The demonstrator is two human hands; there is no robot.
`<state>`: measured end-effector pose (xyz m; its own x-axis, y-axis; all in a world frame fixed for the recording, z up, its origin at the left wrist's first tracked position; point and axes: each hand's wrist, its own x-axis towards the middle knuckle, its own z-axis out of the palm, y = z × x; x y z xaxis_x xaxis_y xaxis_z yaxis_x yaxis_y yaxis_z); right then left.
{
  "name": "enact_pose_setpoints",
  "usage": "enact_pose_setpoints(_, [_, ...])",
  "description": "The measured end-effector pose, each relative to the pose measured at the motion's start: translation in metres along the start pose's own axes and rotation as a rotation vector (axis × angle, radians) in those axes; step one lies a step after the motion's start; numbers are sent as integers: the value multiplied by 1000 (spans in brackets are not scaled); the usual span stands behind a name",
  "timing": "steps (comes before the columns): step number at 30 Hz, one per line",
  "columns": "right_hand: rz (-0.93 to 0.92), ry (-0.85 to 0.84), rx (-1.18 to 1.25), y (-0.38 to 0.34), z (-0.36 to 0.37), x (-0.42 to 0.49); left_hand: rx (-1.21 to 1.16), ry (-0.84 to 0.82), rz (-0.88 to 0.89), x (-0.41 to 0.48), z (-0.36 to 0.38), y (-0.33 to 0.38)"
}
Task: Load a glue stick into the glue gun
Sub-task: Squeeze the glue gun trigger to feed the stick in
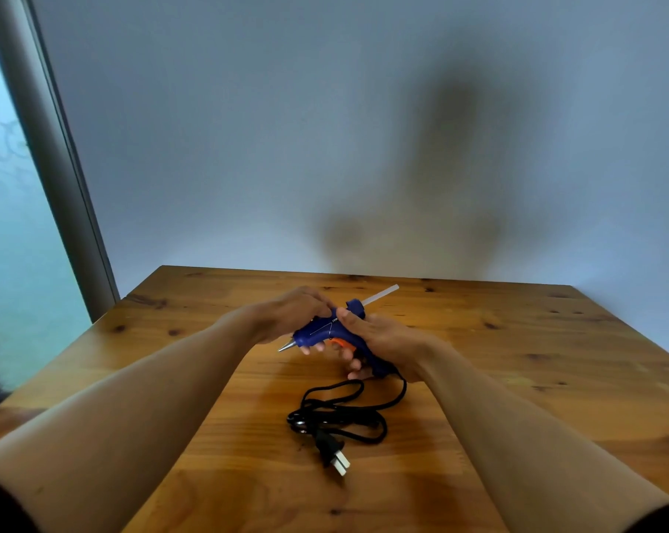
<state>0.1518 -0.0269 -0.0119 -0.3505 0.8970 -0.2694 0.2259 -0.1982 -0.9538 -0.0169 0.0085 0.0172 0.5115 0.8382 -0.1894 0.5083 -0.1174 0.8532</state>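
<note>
A blue glue gun [321,329] with an orange trigger and a silver nozzle pointing left is held above the wooden table [517,378]. My left hand [290,313] wraps the front of its body from the left. My right hand [379,340] grips the handle, with fingers near the trigger. A clear glue stick [381,294] sticks out of the gun's rear opening, angled up to the right. The gun's black cord [348,409] hangs from the handle and lies coiled on the table, ending in a plug [334,457].
A pale wall stands right behind the table's far edge. A window frame [56,167] runs along the left side. Bare wood lies on both sides of my arms.
</note>
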Motion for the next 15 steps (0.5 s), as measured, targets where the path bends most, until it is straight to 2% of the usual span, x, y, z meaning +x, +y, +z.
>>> enact_pose_setpoints(6, [49,-13,21,-6,0,-2,-6,-7,-2,0,0,0])
enact_pose_setpoints(9, [81,55,-12,-8,0,-2,30,-38,-3,0,0,-1])
enact_pose_setpoints(12, [122,166,-195,-13,-3,-1,81,-48,-31,-1,2,-2])
enact_pose_setpoints(15, [175,203,-333,-17,-6,0,145,-47,-36,-1,5,-1])
